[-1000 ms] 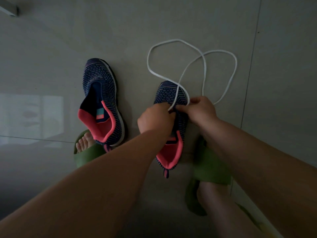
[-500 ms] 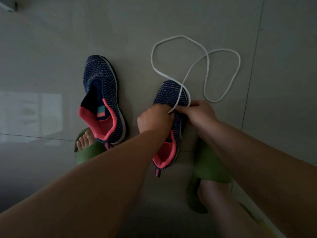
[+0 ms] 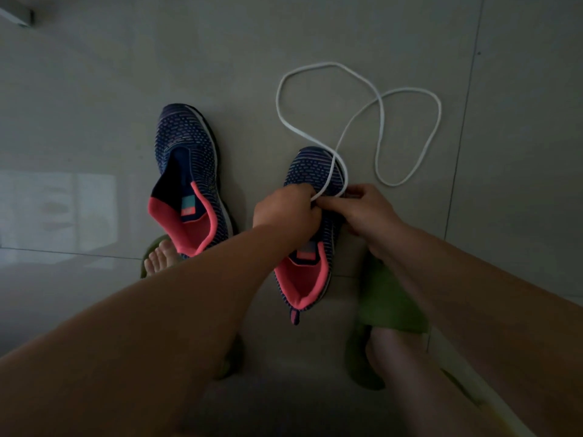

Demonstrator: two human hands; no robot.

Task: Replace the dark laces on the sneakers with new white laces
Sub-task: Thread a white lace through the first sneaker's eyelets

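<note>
Two navy knit sneakers with pink lining lie on the grey tiled floor. The left sneaker (image 3: pixel 189 171) lies by itself with no lace in it. Over the middle of the right sneaker (image 3: pixel 310 171) my two hands meet. My left hand (image 3: pixel 285 212) is curled over its eyelet area and pinches the white lace (image 3: pixel 381 121). My right hand (image 3: pixel 367 209) pinches the same lace beside it. From my fingers the lace runs across the toe and spreads in two big loops on the floor beyond. No dark laces are in view.
My feet in green slides sit close by: the left foot (image 3: pixel 157 260) just behind the left sneaker, the right foot (image 3: pixel 388 307) beside the right sneaker's heel. A tile joint (image 3: pixel 463 121) runs along the right. A pale reflection lies on the floor at left.
The right sneaker has shifted a little between the frames, its heel swinging left and back. My hands stay pinched on the lace at its middle. The loops on the floor have barely moved.
</note>
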